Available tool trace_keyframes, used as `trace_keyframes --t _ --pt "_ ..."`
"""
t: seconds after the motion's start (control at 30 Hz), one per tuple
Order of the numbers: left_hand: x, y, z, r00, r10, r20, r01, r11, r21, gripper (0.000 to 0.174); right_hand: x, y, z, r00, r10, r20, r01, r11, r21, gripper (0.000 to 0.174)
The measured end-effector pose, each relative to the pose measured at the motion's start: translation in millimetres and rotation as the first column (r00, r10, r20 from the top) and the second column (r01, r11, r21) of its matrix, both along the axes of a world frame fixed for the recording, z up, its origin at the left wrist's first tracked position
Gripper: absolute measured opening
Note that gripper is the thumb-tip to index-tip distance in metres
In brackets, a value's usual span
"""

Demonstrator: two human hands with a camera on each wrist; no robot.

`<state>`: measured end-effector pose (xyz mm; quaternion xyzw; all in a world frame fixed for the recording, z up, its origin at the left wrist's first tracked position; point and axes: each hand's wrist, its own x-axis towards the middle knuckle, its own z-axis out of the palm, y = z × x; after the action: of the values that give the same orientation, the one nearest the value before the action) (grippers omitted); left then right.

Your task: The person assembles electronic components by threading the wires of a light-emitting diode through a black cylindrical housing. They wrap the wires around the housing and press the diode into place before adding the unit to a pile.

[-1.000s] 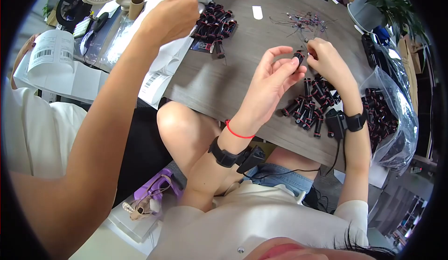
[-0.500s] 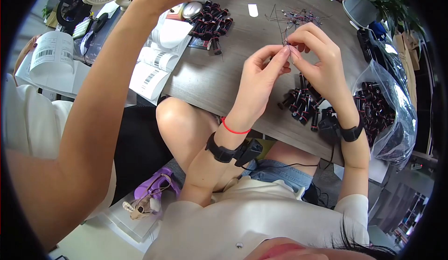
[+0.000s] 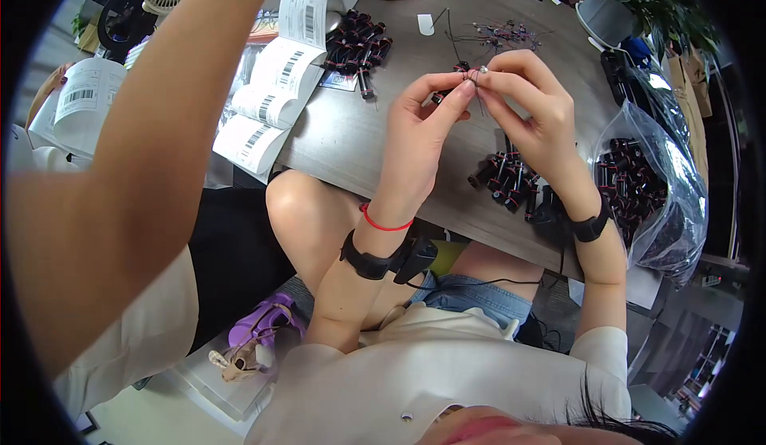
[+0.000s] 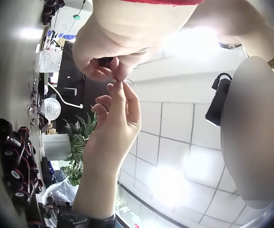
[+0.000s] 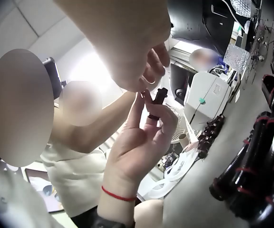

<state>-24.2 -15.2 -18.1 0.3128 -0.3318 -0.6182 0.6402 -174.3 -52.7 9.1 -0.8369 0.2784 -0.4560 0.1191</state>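
In the head view my left hand (image 3: 416, 138) and right hand (image 3: 536, 114) meet fingertip to fingertip above the table. Curled fingers of the left hand hold a short black tube (image 5: 159, 99), seen best in the right wrist view. Its thumb and index finger also pinch at a tangle of thin dark wire (image 3: 456, 46), whose long ends stick up past the hands. From the other side, my right thumb and index finger pinch the same wire. The exact spot where wire and fingertips meet is mostly hidden.
Black tubes with red bands (image 3: 508, 175) lie below my right hand; more fill a clear plastic bag (image 3: 669, 229) at right. Another pile of tubes (image 3: 351, 46) sits left, beside barcode labels (image 3: 275, 98). Loose wired parts (image 3: 511, 34) lie beyond my hands. Another person's arm (image 3: 171, 118) crosses the left.
My right hand has come from the wired parts to meet the left hand, and both now pinch wire. Both hands have shifted slightly left. The other person's arm has moved up the view.
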Motion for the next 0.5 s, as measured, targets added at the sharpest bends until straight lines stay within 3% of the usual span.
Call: trace_keyframes --t 0.07,0.17,0.2,0.27,0.3,0.37,0.43,0.5 --pt "2 1 0 0.994 0.057 0.096 -0.056 0.998 -0.012 0.015 -1 0 0 0.999 -0.007 -0.032 0.004 0.997 -0.074 0.016" --pt "5 2 0 0.971 0.110 0.212 -0.105 0.994 -0.034 0.015 -6 2 9 0.961 0.035 0.275 -0.146 0.908 0.392 0.019" --pt "6 2 0 0.950 0.135 0.280 -0.127 0.991 -0.048 0.014 -5 4 12 0.961 0.036 0.275 -0.145 0.909 0.390 0.019" --pt "6 3 0 0.926 0.156 0.345 -0.144 0.988 -0.060 0.014 -1 9 17 0.933 0.016 0.359 -0.240 0.770 0.591 0.020" --pt "5 3 2 0.882 0.224 0.415 -0.171 0.972 -0.161 0.014 -1 11 18 0.917 -0.005 0.398 -0.288 0.682 0.672 0.020" --pt "3 5 5 0.769 0.369 0.521 -0.190 0.911 -0.365 0.013 -4 9 14 0.916 0.020 0.401 -0.313 0.660 0.683 0.019" --pt "4 6 6 0.761 0.356 0.542 -0.161 0.913 -0.374 0.016 -7 6 12 0.909 0.085 0.408 -0.371 0.611 0.700 0.018" --pt "5 8 9 0.737 0.337 0.586 -0.112 0.916 -0.386 0.022 -8 7 13 0.900 0.078 0.430 -0.378 0.631 0.677 0.016"
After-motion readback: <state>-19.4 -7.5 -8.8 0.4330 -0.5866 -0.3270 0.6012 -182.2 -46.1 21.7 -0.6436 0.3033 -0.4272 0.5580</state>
